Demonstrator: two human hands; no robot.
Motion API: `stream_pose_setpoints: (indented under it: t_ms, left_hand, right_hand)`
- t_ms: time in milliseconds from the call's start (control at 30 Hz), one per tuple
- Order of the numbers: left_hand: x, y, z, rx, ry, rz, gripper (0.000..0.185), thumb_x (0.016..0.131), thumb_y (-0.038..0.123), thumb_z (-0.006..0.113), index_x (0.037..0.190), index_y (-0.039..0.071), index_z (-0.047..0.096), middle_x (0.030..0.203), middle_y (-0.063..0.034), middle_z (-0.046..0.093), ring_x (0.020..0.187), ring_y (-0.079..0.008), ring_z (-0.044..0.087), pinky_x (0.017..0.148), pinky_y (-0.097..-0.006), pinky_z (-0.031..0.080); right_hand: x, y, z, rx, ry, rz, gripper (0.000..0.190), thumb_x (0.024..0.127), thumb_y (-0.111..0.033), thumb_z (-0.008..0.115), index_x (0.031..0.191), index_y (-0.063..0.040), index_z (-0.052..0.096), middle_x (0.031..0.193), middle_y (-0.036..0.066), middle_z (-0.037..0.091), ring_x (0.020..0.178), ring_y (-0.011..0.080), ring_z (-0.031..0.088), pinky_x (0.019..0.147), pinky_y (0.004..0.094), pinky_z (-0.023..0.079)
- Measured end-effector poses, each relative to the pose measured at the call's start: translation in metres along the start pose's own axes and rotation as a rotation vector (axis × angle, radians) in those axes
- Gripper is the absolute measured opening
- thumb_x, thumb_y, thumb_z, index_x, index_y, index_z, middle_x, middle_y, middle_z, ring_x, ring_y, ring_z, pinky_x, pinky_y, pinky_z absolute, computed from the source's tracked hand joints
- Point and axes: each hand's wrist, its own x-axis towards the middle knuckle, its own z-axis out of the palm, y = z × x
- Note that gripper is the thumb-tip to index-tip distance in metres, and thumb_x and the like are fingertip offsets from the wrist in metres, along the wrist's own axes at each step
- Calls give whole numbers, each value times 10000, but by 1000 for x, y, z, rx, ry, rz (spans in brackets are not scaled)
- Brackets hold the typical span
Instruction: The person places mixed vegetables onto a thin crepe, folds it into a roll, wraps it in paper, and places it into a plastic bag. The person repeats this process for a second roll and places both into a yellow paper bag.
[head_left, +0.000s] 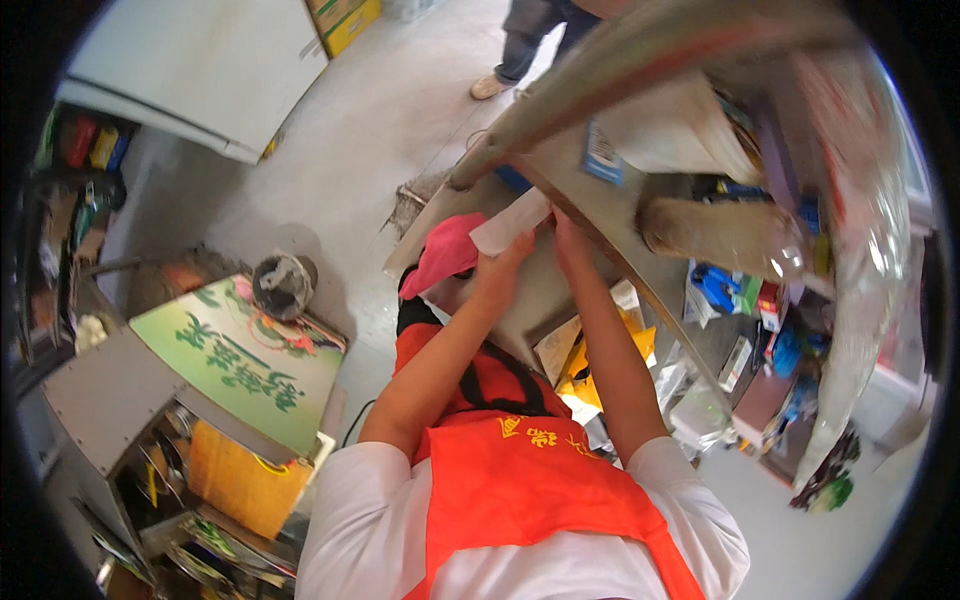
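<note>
A flat, whitish sheet-like piece (511, 223), perhaps paper or plastic, is in my left hand (508, 259), whose fingers grip its near edge. My right hand (562, 225) is at the far end of the same piece, partly hidden by the shelf edge, so its grip does not show clearly. A pink cloth (447, 251) lies just left of the piece, at the edge of the grey lower shelf (517, 304). Beneath my right forearm are yellow packets (589, 371) in an open cardboard box (555, 349).
A brown shelf edge (645, 285) crosses close to my right arm. A plastic-wrapped roll (720, 232) and a blue stapler-like tool (714, 288) are at right. At left stand a bucket (283, 285) and a printed green board (247, 360). Another person's shoe (489, 87) shows beyond.
</note>
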Motion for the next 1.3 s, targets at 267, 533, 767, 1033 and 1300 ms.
stream_pose_setpoints:
  t_ms: [267,533,767,1033,1300]
  left_hand:
    - [44,9,-37,335,279,59,240,943,242,641,908,6,617,700,-23,564,636,-95,534,554,-284,412]
    - [52,31,-32,281,310,42,153,920,146,624,943,3,574,647,-31,530,548,-108,491,507,-288,388]
    - [49,46,-34,352,185,197,172,918,117,616,1032,10,542,711,-23,547,602,-89,503,527,-273,389]
    - [17,83,-75,926,-493,36,375,857,8,576,1227,34,631,918,-77,699,747,-140,642,670,-307,526]
    - [-28,127,-15,1420,-927,743,205,857,79,652,1058,38,660,895,-102,661,764,-274,614,725,-356,505]
  right_hand:
    - [62,-31,43,-848,126,-204,297,981,-292,546,1119,-46,642,1053,136,655,1007,287,615,898,432,470]
    - [54,-39,57,-1024,175,-216,346,987,-320,500,1118,-35,646,1074,184,653,1025,338,611,925,454,461]
    - [35,-48,58,-1109,155,-167,393,992,-344,459,1118,-25,649,1093,227,652,1041,382,608,950,474,454]
    - [-25,-57,52,-958,-33,69,449,998,-372,412,1117,-13,653,1114,275,650,1058,432,604,977,496,445]
    - [-270,50,-31,-330,747,-282,221,888,-76,617,1102,-24,602,1060,179,624,943,354,626,804,408,516]
